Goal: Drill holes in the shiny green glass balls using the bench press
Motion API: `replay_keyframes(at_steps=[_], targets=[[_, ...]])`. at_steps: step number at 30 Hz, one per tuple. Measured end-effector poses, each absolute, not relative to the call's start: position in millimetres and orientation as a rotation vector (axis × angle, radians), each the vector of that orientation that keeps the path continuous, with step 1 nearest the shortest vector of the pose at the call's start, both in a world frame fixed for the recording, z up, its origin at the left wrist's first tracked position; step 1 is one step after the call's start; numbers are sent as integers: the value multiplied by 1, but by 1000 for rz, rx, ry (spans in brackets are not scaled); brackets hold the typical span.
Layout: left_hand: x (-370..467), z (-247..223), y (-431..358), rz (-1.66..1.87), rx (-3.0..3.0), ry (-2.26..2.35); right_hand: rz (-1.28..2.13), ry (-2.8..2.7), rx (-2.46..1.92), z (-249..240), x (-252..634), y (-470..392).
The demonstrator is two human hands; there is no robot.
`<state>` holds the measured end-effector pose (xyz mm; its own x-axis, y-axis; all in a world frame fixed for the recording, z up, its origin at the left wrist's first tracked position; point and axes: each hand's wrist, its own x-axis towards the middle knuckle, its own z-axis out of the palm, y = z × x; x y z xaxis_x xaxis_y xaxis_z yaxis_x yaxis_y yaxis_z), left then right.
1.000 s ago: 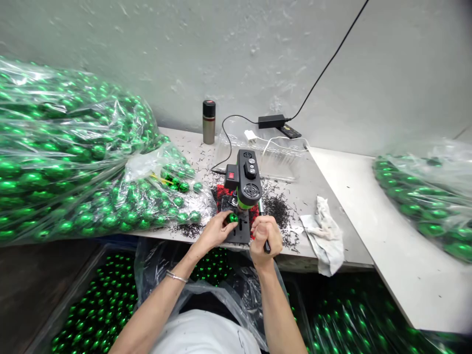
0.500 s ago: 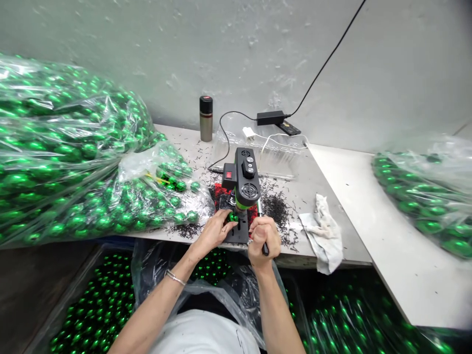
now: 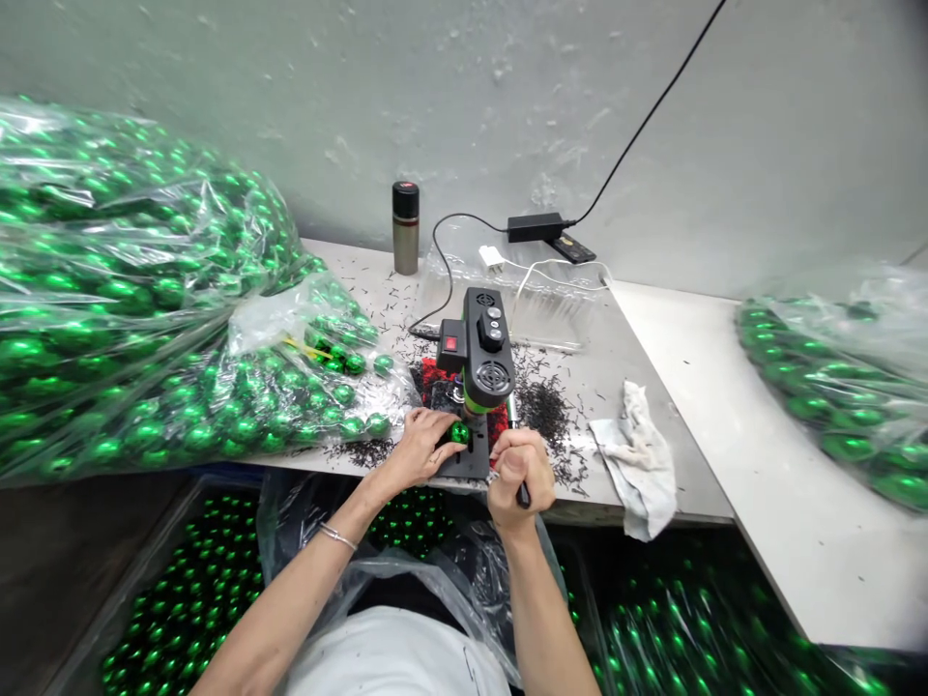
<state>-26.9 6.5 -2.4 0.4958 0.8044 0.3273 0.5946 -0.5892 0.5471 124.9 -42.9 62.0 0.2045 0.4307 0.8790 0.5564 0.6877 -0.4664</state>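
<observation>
A black bench press machine [image 3: 490,338] with a red switch stands at the table's middle. My left hand [image 3: 422,447] pinches a shiny green ball [image 3: 458,433] between thumb and fingers, just left of and below the machine's head, over its black base plate [image 3: 475,462]. My right hand [image 3: 520,476] is wrapped round the machine's lever [image 3: 523,495], whose black end shows below the fist. Red and black bits lie around the base.
A big clear bag of green balls [image 3: 130,309] fills the left. A bottle [image 3: 406,229], power adapter [image 3: 535,227] and clear plastic tray [image 3: 558,324] sit behind. A white cloth [image 3: 642,464] lies right. Further bags of balls are at the right [image 3: 833,387] and below.
My left hand has shifted slightly left, and the green ball now shows more fully, a little out from under the machine's head. My right hand keeps its grip on the lever.
</observation>
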Motion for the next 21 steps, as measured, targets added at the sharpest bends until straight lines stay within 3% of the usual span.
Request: replay_keyframes(at_steps=[5, 21], targets=[[-20, 5, 13, 674, 2378, 1241, -118, -1434, -908, 61, 126, -43], [-19, -16, 3, 873, 2256, 1340, -164, -1394, -912, 23, 125, -42]])
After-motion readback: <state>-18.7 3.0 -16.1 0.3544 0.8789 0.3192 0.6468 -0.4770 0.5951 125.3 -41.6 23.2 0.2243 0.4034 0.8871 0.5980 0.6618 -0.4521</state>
